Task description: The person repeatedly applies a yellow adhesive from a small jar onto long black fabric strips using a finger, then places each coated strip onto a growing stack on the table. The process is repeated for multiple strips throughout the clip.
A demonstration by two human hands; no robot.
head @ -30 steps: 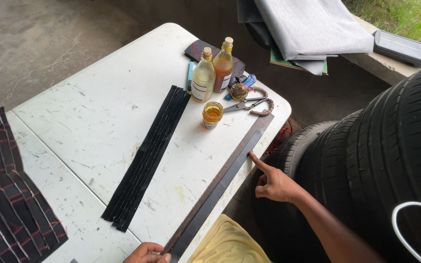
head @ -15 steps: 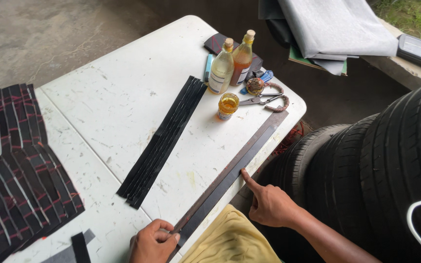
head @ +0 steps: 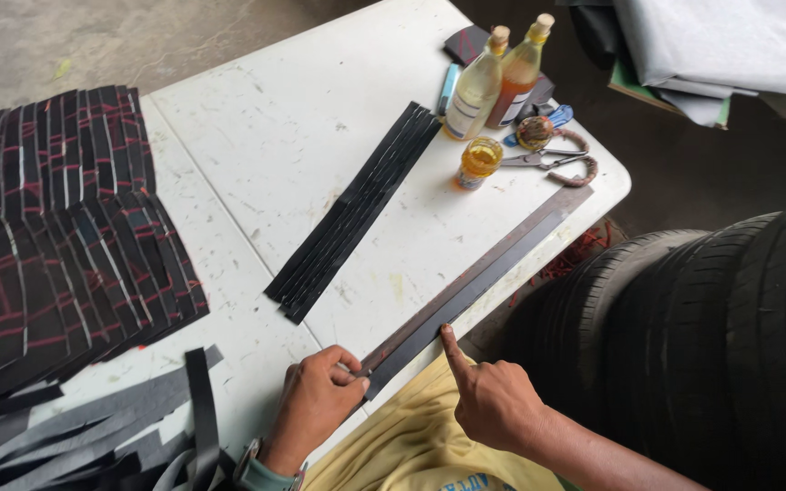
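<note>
A long dark metal straightedge (head: 493, 264) lies along the near right edge of the white table (head: 284, 118), on top of a black strip. My left hand (head: 316, 400) pinches the near end of the straightedge and strip. My right hand (head: 488, 400) has its index finger out, the tip pressed against the straightedge's outer edge a little farther along. A bundle of several cut black strips (head: 357, 209) lies parallel to it in the middle of the table.
Two bottles (head: 498, 82), a small jar of yellow liquid (head: 479, 162) and scissors (head: 552, 159) stand at the far corner. Sheets of woven black strips (head: 56, 227) and loose strips (head: 93, 432) cover the left. Stacked tyres (head: 711, 336) are right; folded grey cloth (head: 720, 45) beyond.
The view has swung left and closer. My right hand slid along the straightedge toward me. My left hand came fully into view, gripping the near end.
</note>
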